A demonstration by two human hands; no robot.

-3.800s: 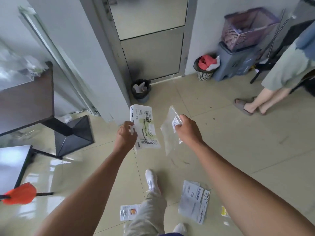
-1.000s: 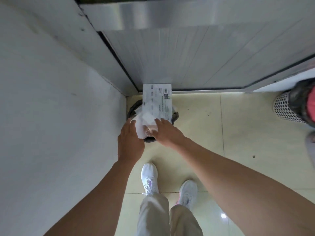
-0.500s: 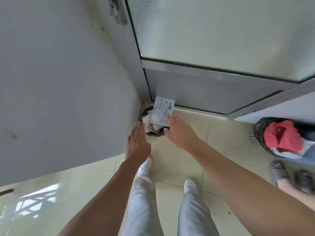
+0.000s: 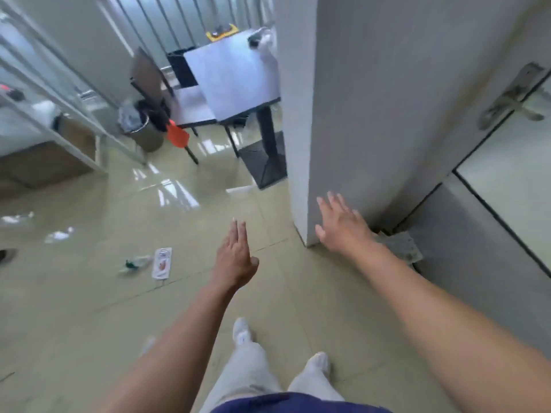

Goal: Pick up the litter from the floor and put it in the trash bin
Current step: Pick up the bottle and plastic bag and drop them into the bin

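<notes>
Let go of the sheets a moment ago, leaving paper (image 4: 401,247) poking out behind the right arm, and now hold left grip (image 4: 235,257) and right grip (image 4: 343,228) released, empty, with packet (image 4: 162,262) and bottle (image 4: 134,263) still on floor at left centre.

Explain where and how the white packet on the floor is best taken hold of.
Probably pinch the packet at its near short edge, coming down from above with the left hand. It lies flat on the floor, so a thin edge is the only grip, and the bottle lies close beside it.
</notes>
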